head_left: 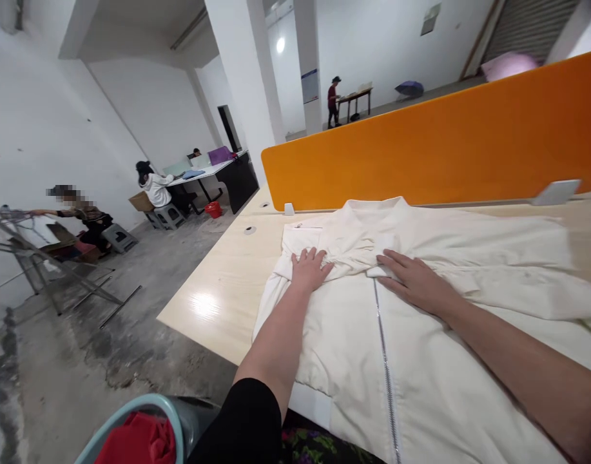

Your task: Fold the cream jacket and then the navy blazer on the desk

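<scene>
A cream white jacket point(421, 361) lies flat on the pale wooden table point(218, 296), in the lower right of the frame. Its cloth is smooth, with a silver zipper point(385, 361) down the middle. The left hand point(309, 269) and the right hand point(411, 278) press flat on it, fingers spread, grasping nothing. An orange partition point(440, 142) stands behind.

Count at desk point(227, 290): 1 cream zip jacket point(421, 361), 2 hands on it, left hand point(309, 269) and right hand point(414, 280), both flat. 1 orange divider point(435, 142). 1 basket point(131, 419) w/ 1 red cloth point(140, 441). Bkgd: 4 other persons visible, 2 stools point(118, 238), 2 umbrellas point(410, 88), 1 red bucket point(213, 209).
</scene>
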A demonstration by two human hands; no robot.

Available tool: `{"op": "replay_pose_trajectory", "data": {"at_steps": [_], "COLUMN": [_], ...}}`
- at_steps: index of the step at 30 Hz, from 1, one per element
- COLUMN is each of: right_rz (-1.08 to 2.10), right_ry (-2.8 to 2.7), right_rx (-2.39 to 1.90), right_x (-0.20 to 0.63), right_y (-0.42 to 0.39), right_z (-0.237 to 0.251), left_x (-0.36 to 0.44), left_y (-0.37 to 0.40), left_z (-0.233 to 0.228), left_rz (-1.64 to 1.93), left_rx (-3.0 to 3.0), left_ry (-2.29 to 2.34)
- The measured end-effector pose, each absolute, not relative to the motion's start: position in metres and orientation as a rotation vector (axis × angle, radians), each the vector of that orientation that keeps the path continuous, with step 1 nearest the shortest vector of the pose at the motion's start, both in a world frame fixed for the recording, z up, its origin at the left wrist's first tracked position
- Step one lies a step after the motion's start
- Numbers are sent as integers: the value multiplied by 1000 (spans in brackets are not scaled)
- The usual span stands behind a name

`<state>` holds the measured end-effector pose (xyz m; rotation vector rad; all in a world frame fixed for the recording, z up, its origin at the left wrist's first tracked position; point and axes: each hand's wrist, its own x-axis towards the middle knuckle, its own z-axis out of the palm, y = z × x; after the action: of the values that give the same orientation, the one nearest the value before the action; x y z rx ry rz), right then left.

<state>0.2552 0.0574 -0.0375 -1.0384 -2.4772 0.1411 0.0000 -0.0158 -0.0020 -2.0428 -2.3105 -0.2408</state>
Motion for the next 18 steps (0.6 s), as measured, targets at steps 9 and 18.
{"op": "replay_pose_trajectory", "data": {"at_steps": [9, 18], "right_rz": [271, 529], "right_ry": [-2393, -2066], "right_rx": [-1042, -995], "right_x": [255, 253], "right_y": [44, 53], "right_z": [-10, -10], "left_x": [-1, -1], "left_y": [-7, -3], "left_z": [3, 3], "left_rz": [-221, -176], "left_rx": [-2022, -2013], "left_ry": [-2335, -2318]}}
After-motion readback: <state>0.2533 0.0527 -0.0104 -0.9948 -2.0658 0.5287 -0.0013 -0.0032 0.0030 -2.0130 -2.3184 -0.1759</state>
